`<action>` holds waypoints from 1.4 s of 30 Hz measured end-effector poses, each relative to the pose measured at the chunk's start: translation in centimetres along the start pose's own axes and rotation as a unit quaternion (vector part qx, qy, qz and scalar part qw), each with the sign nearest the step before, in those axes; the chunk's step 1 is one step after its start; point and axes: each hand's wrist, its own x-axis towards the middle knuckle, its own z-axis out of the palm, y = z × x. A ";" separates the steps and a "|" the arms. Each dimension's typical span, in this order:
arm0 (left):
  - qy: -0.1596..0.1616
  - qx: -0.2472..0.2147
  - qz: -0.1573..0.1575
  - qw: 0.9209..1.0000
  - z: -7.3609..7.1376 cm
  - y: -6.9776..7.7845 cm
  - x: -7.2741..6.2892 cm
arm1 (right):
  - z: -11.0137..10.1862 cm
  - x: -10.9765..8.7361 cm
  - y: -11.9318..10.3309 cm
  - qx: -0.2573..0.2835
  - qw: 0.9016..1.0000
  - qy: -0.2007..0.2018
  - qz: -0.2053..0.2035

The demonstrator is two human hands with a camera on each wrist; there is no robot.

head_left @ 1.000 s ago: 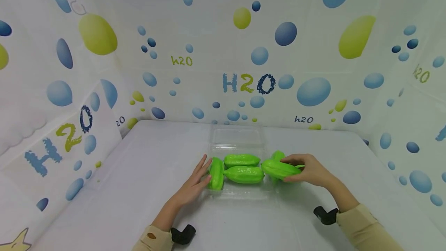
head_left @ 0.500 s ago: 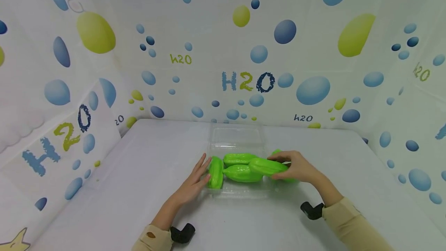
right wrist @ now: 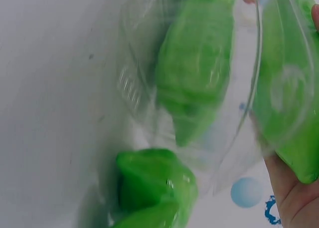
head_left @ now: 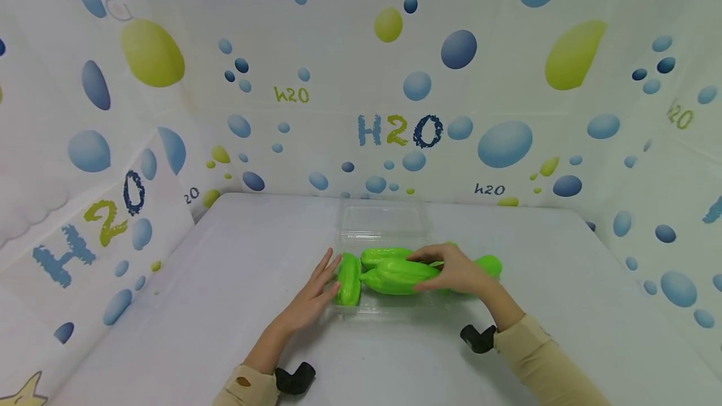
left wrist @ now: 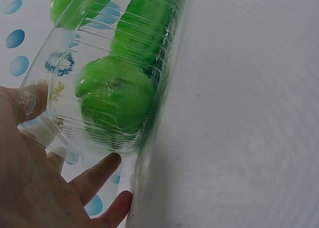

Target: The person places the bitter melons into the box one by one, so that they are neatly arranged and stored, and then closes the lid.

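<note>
A clear plastic clamshell container lies with its lid hinged back. Inside are several bright green, ridged toy fruits; one lies crosswise at the left end and another lengthwise at the back. My right hand grips a further green ridged fruit above the container, overlapping the front fruit in the head view. In the right wrist view this held fruit is above the container rim. My left hand, fingers extended, rests against the container's left end; its fingertips touch the wall in the left wrist view.
More green ridged fruit lies outside the container on the right, partly behind my right hand. The open lid extends toward the back of the white table. A patterned curtain stands behind and at both sides.
My right hand has moved left, bringing its green fruit from the container's right edge to over the middle. The fruit on the right now shows more. My left hand has stayed in place.
</note>
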 end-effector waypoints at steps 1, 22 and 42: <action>0.000 -0.003 0.000 1.000 0.0 0.0 0.0 | 0.1 0.1 -0.1 -0.001 1.000 -0.001 -0.001; 0.006 -0.006 -0.006 1.000 -0.2 1.6 -0.4 | 2.9 0.7 -0.1 -0.034 0.999 -0.017 0.005; -0.005 -0.004 0.008 1.000 -0.1 0.1 -0.2 | 3.4 0.2 0.1 -0.034 0.999 -0.019 -0.002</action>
